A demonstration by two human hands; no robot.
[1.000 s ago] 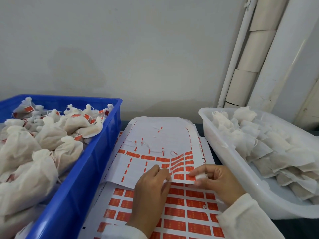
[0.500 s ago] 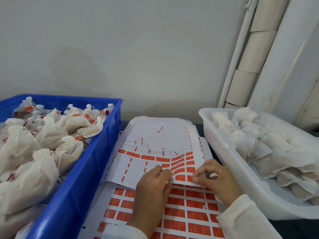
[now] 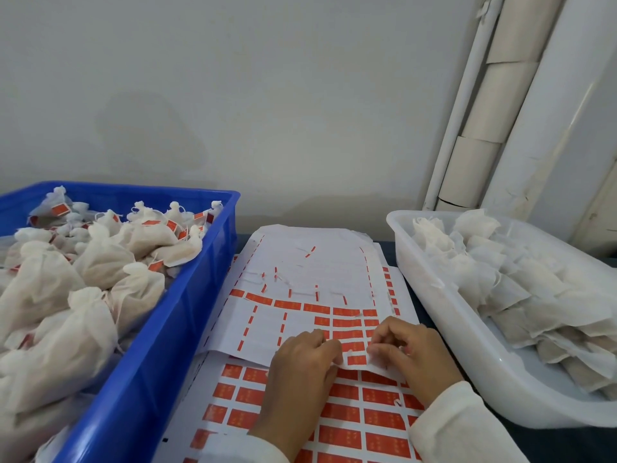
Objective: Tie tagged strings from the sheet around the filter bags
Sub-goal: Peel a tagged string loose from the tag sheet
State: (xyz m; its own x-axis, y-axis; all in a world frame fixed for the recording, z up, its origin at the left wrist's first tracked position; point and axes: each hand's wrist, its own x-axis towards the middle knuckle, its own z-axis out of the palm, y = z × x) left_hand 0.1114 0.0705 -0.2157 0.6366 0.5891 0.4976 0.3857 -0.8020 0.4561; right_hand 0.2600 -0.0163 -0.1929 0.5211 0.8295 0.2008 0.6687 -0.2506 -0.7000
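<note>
A white sheet [image 3: 300, 262] with rows of orange tags and loose strings lies between two bins, on top of a fuller tag sheet [image 3: 350, 412]. My left hand [image 3: 300, 365] presses on the top sheet's near edge, fingers curled at the orange tags. My right hand [image 3: 410, 352] pinches at a tag on the same edge, close beside the left. Untied filter bags [image 3: 500, 282] fill the white tub on the right. Tied, tagged bags [image 3: 100, 269] fill the blue crate on the left.
The blue crate [image 3: 187, 312] borders the sheets on the left and the white tub [image 3: 444, 325] on the right. A wall stands close behind, with white pipes and cardboard tubes [image 3: 484, 128] at the back right.
My right hand has slid left along the sheet's edge toward my left hand and curled its fingers onto a tag. My left hand has stayed on the sheet.
</note>
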